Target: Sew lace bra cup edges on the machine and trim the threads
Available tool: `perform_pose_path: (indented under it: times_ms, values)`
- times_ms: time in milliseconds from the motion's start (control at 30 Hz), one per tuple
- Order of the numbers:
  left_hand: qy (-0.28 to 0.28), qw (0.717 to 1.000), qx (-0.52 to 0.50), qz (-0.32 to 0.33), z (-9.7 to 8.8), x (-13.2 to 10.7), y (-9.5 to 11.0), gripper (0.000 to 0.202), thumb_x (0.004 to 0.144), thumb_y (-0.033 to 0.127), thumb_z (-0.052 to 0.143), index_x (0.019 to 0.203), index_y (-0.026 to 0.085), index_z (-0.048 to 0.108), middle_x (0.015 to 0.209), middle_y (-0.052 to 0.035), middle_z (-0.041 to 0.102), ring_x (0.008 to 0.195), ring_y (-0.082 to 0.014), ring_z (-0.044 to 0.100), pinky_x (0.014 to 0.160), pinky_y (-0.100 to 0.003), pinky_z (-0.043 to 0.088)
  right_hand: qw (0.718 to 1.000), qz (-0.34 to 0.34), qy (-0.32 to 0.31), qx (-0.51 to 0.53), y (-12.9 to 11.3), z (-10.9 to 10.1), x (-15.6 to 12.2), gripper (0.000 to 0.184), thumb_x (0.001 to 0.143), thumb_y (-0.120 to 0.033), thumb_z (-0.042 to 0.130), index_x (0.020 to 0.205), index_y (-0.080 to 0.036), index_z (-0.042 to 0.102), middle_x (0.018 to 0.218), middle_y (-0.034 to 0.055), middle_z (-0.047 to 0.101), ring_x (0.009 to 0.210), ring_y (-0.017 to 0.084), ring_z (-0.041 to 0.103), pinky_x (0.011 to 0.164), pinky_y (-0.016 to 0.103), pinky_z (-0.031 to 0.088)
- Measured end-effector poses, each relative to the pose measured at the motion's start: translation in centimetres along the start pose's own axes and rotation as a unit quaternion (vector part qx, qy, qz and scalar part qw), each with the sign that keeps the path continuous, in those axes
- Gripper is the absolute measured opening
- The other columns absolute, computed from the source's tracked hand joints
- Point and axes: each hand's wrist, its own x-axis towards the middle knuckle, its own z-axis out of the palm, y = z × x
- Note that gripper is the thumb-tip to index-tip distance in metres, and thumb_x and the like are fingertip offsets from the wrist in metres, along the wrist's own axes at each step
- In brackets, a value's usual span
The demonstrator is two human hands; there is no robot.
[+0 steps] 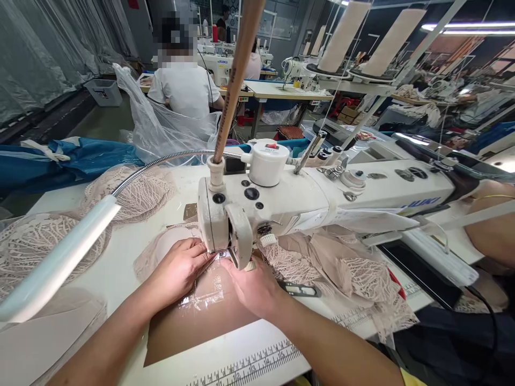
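Observation:
A white sewing machine (306, 201) stands across the table. My left hand (177, 273) lies flat with fingers stretched out, pressing beige lace fabric (156, 249) toward the needle area under the machine head. My right hand (251, 287) rests on the fabric just right of the presser foot, its fingers curled against the cloth near the needle. More beige lace fabric (346, 273) is bunched under the machine arm to the right. A shiny brown plate (201, 316) with clear film lies under both hands.
A flexible lamp (56, 262) reaches in from the left. Lace cups (132, 195) are piled at the far left. Thread cones (346, 35) stand above the machine. A person in a white shirt (185, 88) sits ahead at another machine. Ruler markings (249, 364) run along the table's front.

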Motion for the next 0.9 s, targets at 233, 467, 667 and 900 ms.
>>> perform_pose_path:
  times_ms: [233,467,667,900]
  values:
    - [-0.050,0.996,0.075,-0.018,-0.7,-0.5,0.4,0.029,0.087,0.012,0.044,0.105,0.020,0.065,0.106,-0.0112,0.065,0.096,-0.0273,0.057,0.080,-0.041,0.046,1.000,0.000,0.022,0.012,0.3,0.3,0.0,0.035,0.083,-0.012,0.049,0.112,-0.026,0.064,0.089,0.0066,0.063,0.078,0.019,0.056,0.066,0.027,0.039]
    - [-0.068,0.993,0.067,-0.075,-1.6,-1.8,2.0,0.031,0.094,0.026,0.038,0.101,0.015,0.066,0.101,-0.0121,0.065,0.081,-0.0226,0.060,0.065,-0.034,0.050,0.998,-0.017,0.042,0.032,0.4,0.2,-0.2,0.030,0.085,-0.011,0.046,0.105,-0.023,0.065,0.085,0.0053,0.064,0.076,0.017,0.055,0.064,0.026,0.038]
    - [-0.043,0.998,0.016,-0.049,-1.1,-0.8,3.1,0.028,0.094,0.020,0.039,0.100,0.016,0.066,0.105,-0.0118,0.065,0.086,-0.0231,0.057,0.072,-0.037,0.049,0.999,-0.039,0.034,0.011,0.2,0.1,-0.3,0.019,0.085,-0.013,0.047,0.093,-0.021,0.063,0.084,0.0048,0.062,0.074,0.016,0.051,0.060,0.026,0.034]
    - [-0.075,0.997,0.029,-0.021,-0.3,-0.2,3.7,0.025,0.092,0.016,0.041,0.097,0.016,0.066,0.107,-0.0125,0.067,0.092,-0.0253,0.055,0.078,-0.041,0.048,0.998,-0.038,0.039,0.013,0.2,0.2,-0.3,0.015,0.083,-0.013,0.049,0.084,-0.020,0.061,0.080,0.0035,0.060,0.070,0.016,0.049,0.057,0.028,0.029]
